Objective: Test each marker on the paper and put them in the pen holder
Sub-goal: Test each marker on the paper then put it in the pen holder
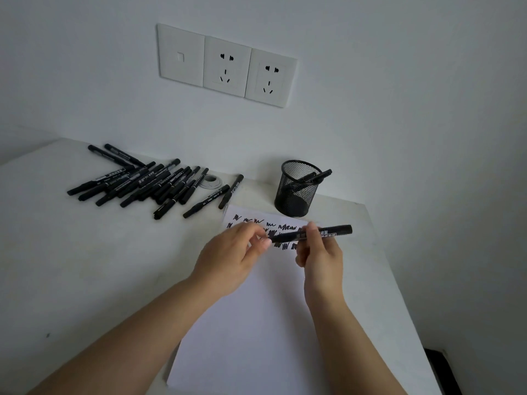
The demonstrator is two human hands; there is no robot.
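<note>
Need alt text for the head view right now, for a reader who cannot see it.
Over a scribbled sheet of paper, the right hand holds a black marker level while the left hand pinches its left end. A mesh pen holder stands behind; a pile of markers lies left.

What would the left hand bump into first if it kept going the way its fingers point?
Probably the marker in the right hand: the left hand has its fingertips right at the marker's near end, though depth is unclear.
</note>
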